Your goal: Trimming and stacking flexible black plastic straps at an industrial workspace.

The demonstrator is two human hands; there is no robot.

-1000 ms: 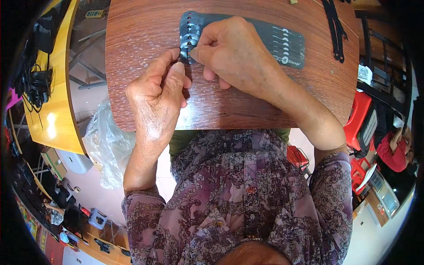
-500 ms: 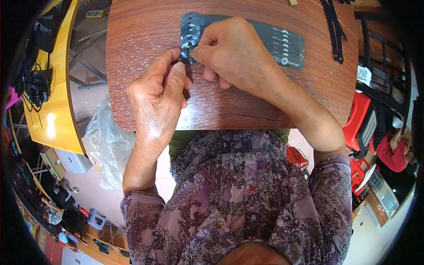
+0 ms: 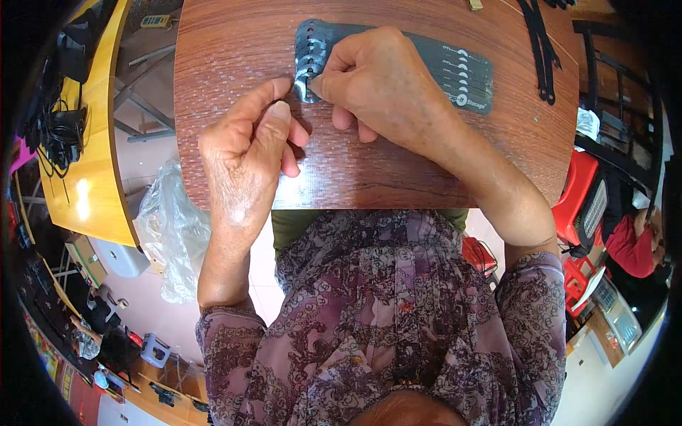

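A row of dark grey flat straps (image 3: 433, 60) lies overlapping on the brown table, with pale printed marks toward its right end. The rounded left ends are shiny and have small holes. My right hand (image 3: 387, 82) rests over the row, thumb and index finger pinched at the lowest strap end; what sits between the fingertips is too small to make out. Beside that end, my left hand (image 3: 245, 145) has its thumb and index finger apart and holds nothing visible. Its index fingertip is at the left edge of the strap ends.
Black straps with holed ends (image 3: 543, 64) lie at the table's far right. A small yellowish piece (image 3: 475, 4) is at the far edge. Left of the table are a yellow table (image 3: 85, 163) with cables and a clear plastic bag (image 3: 174, 227). A red stool (image 3: 579, 188) stands at the right.
My left hand has shifted slightly left, and its thumb and index finger have spread from the strap end. My right hand keeps its pinch at nearly the same place.
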